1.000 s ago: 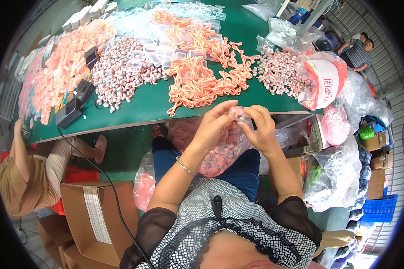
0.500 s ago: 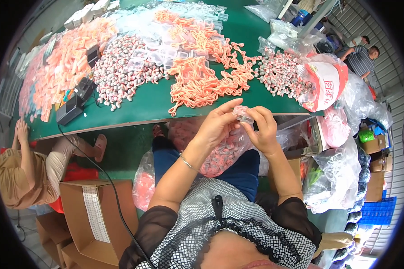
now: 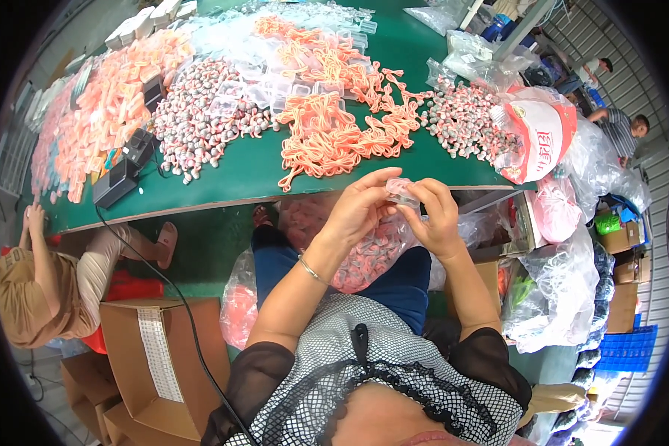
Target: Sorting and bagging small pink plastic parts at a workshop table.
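Note:
Just off the table's near edge, a small clear plastic box (image 3: pixel 402 192) with something pinkish inside is pinched between my two hands. My left hand (image 3: pixel 360 204) grips its left side with thumb and fingers. On the other side, my right hand (image 3: pixel 435 212) closes its fingertips on the box. Exactly what lies inside is too small to make out. Beyond my hands, a heap of looped orange cords (image 3: pixel 327 141) lies on the green table (image 3: pixel 253 167). Small round grey-and-pink pieces (image 3: pixel 464 123) are piled to its right.
Another pile of round pieces (image 3: pixel 201 104), clear plastic boxes (image 3: pixel 260 93) and pink plastic parts (image 3: pixel 119 97) spread leftward. A black device (image 3: pixel 117 183) trails a cable. A red-and-white sack (image 3: pixel 539 137) stands right. A co-worker (image 3: pixel 37 290) sits left; a cardboard box (image 3: pixel 193 357) is below.
The small box has tilted slightly between my fingers; both hands stay almost in place. A person in the right background has moved further right and down.

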Available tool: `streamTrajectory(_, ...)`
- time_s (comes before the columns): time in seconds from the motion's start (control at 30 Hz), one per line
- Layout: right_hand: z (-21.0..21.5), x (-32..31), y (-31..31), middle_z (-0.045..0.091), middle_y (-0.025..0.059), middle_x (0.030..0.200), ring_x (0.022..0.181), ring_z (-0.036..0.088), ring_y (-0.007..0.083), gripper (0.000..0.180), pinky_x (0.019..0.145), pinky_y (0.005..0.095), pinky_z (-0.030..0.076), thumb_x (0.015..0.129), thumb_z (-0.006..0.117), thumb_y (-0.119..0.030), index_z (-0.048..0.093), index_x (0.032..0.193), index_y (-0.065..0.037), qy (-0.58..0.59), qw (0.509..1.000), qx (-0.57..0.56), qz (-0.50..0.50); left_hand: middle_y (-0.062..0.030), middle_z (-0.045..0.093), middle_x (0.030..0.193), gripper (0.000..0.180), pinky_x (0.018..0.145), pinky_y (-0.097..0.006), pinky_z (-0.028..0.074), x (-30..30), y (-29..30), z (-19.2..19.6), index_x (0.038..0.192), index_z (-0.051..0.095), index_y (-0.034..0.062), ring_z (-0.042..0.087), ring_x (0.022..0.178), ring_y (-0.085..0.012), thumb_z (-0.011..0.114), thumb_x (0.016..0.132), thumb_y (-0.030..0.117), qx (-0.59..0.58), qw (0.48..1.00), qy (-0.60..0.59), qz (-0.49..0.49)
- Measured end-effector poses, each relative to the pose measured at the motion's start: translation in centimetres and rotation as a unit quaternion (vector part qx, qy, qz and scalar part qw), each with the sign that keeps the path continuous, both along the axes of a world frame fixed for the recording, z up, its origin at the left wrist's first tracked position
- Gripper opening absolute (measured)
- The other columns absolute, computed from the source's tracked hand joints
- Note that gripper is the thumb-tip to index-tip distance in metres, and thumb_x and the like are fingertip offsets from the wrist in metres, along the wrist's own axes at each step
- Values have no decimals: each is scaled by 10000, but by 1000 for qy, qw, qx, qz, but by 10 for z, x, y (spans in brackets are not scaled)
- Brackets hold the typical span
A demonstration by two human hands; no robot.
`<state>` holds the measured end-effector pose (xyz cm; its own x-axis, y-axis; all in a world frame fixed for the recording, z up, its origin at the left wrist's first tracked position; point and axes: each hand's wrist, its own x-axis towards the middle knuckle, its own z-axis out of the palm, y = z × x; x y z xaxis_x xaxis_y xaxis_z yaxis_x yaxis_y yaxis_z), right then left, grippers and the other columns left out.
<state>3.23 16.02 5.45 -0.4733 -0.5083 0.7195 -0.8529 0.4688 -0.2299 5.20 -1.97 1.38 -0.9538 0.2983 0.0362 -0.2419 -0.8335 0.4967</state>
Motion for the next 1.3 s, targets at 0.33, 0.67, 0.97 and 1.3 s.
streamTrajectory(0.33,7,-1,5,611,129,991,884,621,291,360,757,364,521,725,795,-77,643,1047,-23,-55,998,-7,22,-139,641,1152,336,839,-321,538,8,-4,7,1230,594,-10,650,994,-238,617,903,60,-421,818,308,243)
streamTrajectory(0.67,8,8,4,588,132,900,734,602,266,327,616,336,498,739,789,-86,624,1013,-16,-136,988,-32,64,-154,671,959,230,716,-340,533,18,-6,15,1051,639,-7,665,826,-297,683,839,71,-507,710,371,319)
streamTrajectory(0.97,10,-2,-10,588,145,1017,813,621,262,404,709,327,524,737,790,-82,613,1093,-16,-54,996,-41,65,-148,622,1183,263,798,-294,539,13,-6,7,1097,645,2,640,1023,-196,650,834,-11,-423,811,280,290)
streamTrajectory(1.3,-30,-4,-2,590,109,1156,1058,619,192,494,888,314,517,770,751,-3,552,1222,-1,-363,909,-190,82,-110,524,1345,512,934,-305,501,14,-4,-5,1351,454,6,581,1129,-168,625,872,-56,-326,911,192,161)
